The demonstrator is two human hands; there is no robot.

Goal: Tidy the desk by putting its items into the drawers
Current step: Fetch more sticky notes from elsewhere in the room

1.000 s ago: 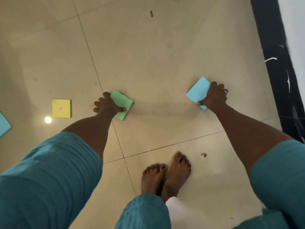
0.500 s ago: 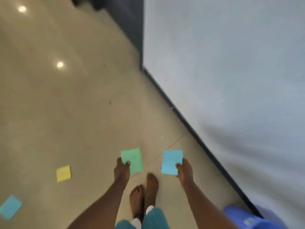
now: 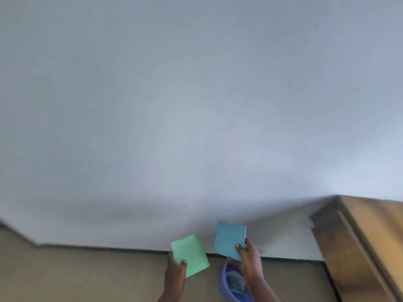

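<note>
The head camera faces a plain pale grey-white wall point(image 3: 196, 105) that fills most of the picture, softly blurred. Along the bottom runs a strip of beige floor point(image 3: 76, 275), divided from the wall by a dark skirting line point(image 3: 98, 247).

Low in the centre, two bare forearms reach up into view. The left hand point(image 3: 175, 269) holds a green square note pad point(image 3: 190, 255), with the thumb pressed on its front near the lower left corner and the other fingers hidden behind it. The pad tilts slightly, its top leaning left.

Just to the right, the right hand point(image 3: 249, 257) holds a blue square note pad point(image 3: 230, 239), a little higher than the green one. The thumb is clamped on the front at the pad's lower right edge and the remaining fingers are curled behind. The two pads sit near each other without touching.

Beneath the right forearm, on the floor, is a purple-blue plastic bin point(image 3: 224, 284); its contents are too blurred to identify.

At the right edge, a wooden desk point(image 3: 370, 247) slants into the frame, with a lighter brown top and a darker side. Both pads are held in the air, to the left of the desk and apart from it.
</note>
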